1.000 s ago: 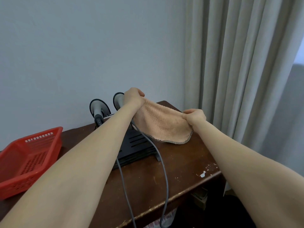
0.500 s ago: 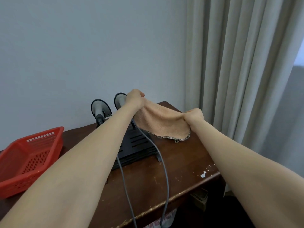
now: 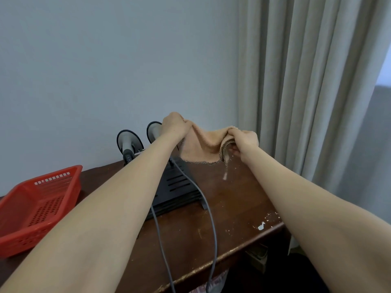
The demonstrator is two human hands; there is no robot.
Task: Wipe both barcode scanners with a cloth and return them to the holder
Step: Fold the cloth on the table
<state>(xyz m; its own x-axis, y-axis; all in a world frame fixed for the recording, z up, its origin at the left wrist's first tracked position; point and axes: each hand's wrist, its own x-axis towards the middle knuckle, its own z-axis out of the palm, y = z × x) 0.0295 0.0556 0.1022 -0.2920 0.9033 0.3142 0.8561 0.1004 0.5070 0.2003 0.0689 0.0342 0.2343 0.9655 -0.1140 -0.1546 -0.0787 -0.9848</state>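
Near the middle of the frame both hands hold a peach-coloured cloth [image 3: 203,144] up above the far part of the dark wooden worktop [image 3: 232,208]. The left hand [image 3: 174,123] has its fingers curled round one upper corner of the cloth. The right hand [image 3: 245,140], a little lower and further right in the frame, grips the other side with its fingers bunched into the fabric, so the cloth sags between the two in a loose fold. The cloth's lower edge has a dark speckled border and hangs just above the worktop (whether it brushes the wood I cannot tell). A thin pale thread [image 3: 226,174] dangles from it below the right hand. Both barcode scanners stand upright in the black holder [image 3: 177,187] at the centre of the frame, behind the left forearm. The first scanner [image 3: 128,142] shows its grey head and dark rim to the left of the arm, while the second scanner [image 3: 154,131] is partly hidden behind the left hand. Two grey cables [image 3: 211,218] run from the holder toward the bottom of the frame and over the worktop's near edge. A red plastic basket [image 3: 40,206] sits on the worktop at the lower left, well apart from the holder. White chips [image 3: 261,226] mark the worktop near its edge at the lower right. A pale wall [image 3: 105,60] fills the upper left, and a grey-beige curtain [image 3: 306,81] hangs down the right.
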